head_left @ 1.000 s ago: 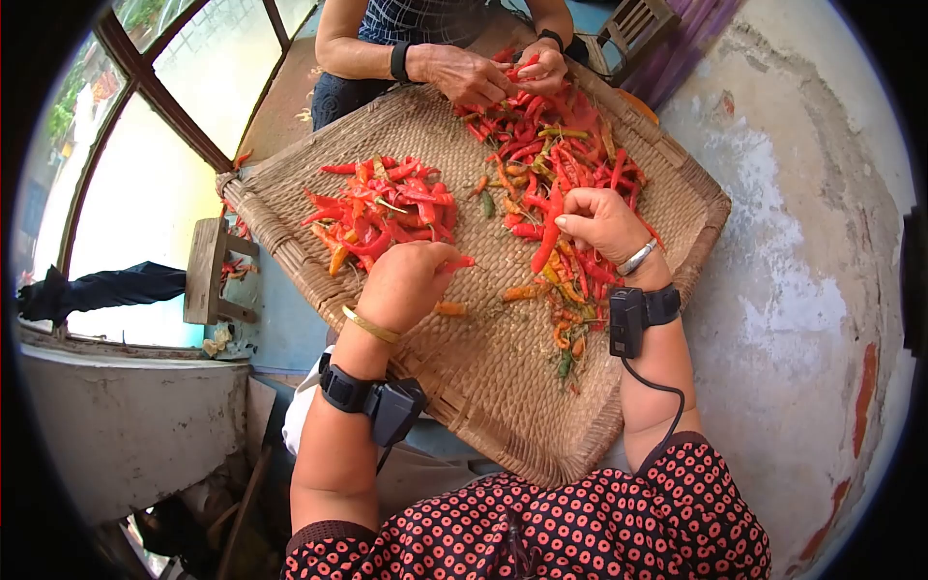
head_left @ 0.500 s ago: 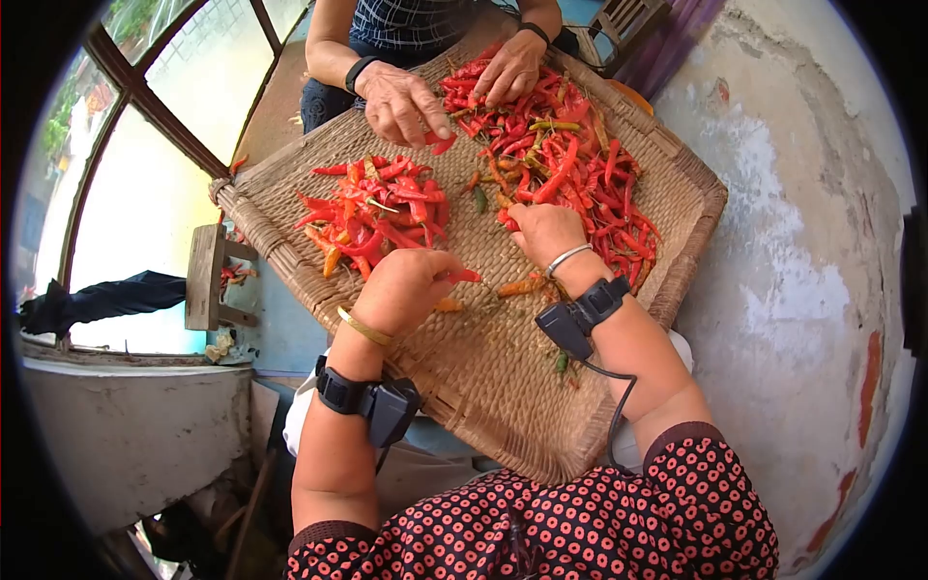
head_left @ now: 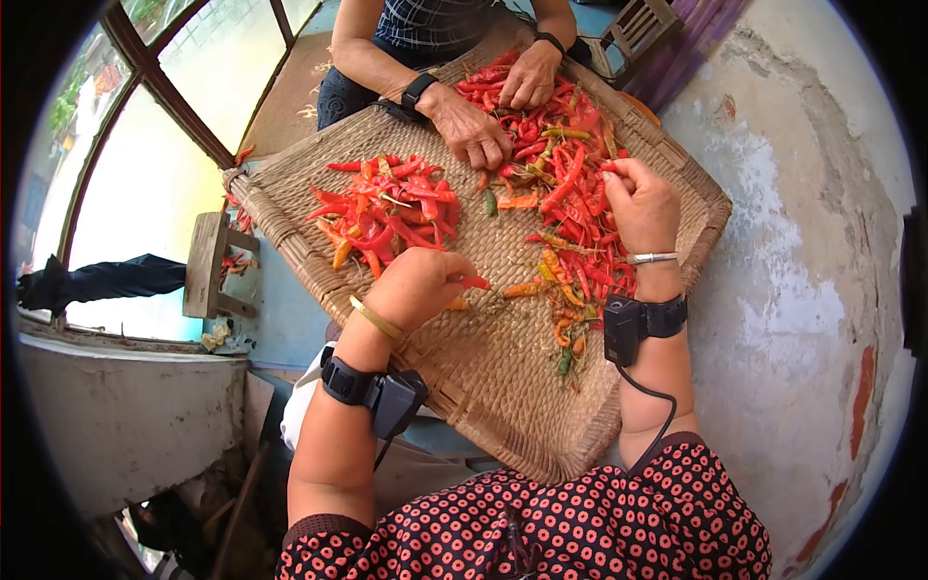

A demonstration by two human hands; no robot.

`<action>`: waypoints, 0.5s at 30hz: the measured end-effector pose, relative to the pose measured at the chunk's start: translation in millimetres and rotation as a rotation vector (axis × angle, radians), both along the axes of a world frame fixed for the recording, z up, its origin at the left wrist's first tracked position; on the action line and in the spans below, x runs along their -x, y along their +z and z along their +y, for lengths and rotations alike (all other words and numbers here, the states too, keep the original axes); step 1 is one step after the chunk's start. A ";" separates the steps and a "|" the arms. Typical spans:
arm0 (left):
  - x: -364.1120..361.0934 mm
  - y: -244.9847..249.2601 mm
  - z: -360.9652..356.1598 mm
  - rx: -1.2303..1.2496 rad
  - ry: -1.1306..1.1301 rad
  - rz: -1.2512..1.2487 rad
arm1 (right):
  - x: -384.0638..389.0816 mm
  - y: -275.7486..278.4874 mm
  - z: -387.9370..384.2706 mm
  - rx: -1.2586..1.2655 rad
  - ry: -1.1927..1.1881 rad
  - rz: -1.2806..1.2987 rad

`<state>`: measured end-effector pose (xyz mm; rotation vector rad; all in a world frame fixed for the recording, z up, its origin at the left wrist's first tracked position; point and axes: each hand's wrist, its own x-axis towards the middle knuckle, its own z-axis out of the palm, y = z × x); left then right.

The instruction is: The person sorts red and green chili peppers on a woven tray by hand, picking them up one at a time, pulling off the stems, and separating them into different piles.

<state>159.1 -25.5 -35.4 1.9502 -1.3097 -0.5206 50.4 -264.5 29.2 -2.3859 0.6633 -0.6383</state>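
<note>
My left hand [head_left: 420,287] is closed on a red chili pepper [head_left: 476,282], whose end sticks out past the fingertips. It hovers over the woven tray [head_left: 464,377], just in front of the smaller pile of red chilies [head_left: 391,208]. On the right, my right hand [head_left: 645,208] reaches to the edge of the larger chili pile [head_left: 570,208]. Its thumb and forefinger are pinched on a red chili there, partly hidden by the fingers. Orange and green chilies [head_left: 564,333] lie loose near the tray's middle.
Across the tray, another person's two hands [head_left: 471,130] work in the far end of the large pile. A wooden stool [head_left: 205,266] stands at the left by the window. A plastered wall [head_left: 773,242] rises close on the right.
My right hand has moved up and right along the large pile. The other person's hand on the left has gone from above the tray into the pile. My left hand keeps its chili.
</note>
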 end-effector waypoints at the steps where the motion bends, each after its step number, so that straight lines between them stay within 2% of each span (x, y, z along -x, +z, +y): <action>1: 0.1 1.6 -0.4 -0.006 -0.004 0.030 | 3.4 4.9 -5.2 0.197 -0.120 0.054; 2: 0.5 2.6 -0.7 -0.006 -0.005 0.031 | 5.5 7.0 -8.2 0.394 -0.242 0.108; 3: 0.9 3.1 -1.3 0.016 -0.009 0.072 | 6.3 3.7 -8.9 0.393 -0.245 0.110; 5: 1.8 5.7 -2.7 0.038 -0.016 0.113 | 3.8 -2.6 -3.3 0.382 -0.093 0.100; 7: 2.1 10.8 -3.3 0.035 0.029 0.280 | -1.2 -11.9 16.4 0.123 0.281 0.138; 9: 2.9 10.3 -3.6 0.078 0.041 0.331 | -11.4 -31.1 38.8 0.178 0.743 -0.004; 10: 2.7 10.4 -3.9 0.131 0.057 0.380 | -15.6 -42.4 50.8 0.086 0.838 -0.012; 11: 2.9 9.6 -4.4 0.128 0.059 0.379 | -13.9 -40.3 60.1 -0.078 0.850 0.177; 13: 3.4 7.3 -5.0 0.199 0.149 0.348 | -18.6 -52.7 59.8 -0.035 0.847 0.332; 14: 3.0 7.2 -4.3 0.196 0.152 0.348 | -18.0 -53.4 55.7 -0.038 0.850 0.330; 15: 2.5 9.0 -3.8 0.208 0.249 0.274 | -15.2 -48.3 47.5 0.002 0.749 0.266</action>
